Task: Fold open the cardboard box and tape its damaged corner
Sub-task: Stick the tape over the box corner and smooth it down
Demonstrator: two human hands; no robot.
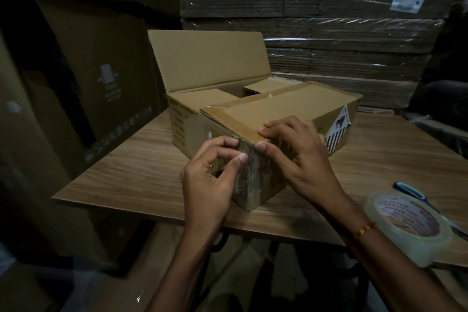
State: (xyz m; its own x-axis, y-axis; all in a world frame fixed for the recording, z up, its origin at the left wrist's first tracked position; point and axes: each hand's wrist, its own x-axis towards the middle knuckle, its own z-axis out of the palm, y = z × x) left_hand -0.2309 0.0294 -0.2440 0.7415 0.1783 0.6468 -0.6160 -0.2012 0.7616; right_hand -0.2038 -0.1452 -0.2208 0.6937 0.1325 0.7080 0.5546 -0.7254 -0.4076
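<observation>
The person's left hand and right hand are bare, with short pale fingernails and bare forearms. A thin red-and-gold thread band circles the right wrist, at four o'clock.

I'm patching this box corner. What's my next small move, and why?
Probably rub the tape flat down the corner: it looks wrinkled, your left hand and right hand are on it, and the roll and scissors lie aside.
</observation>
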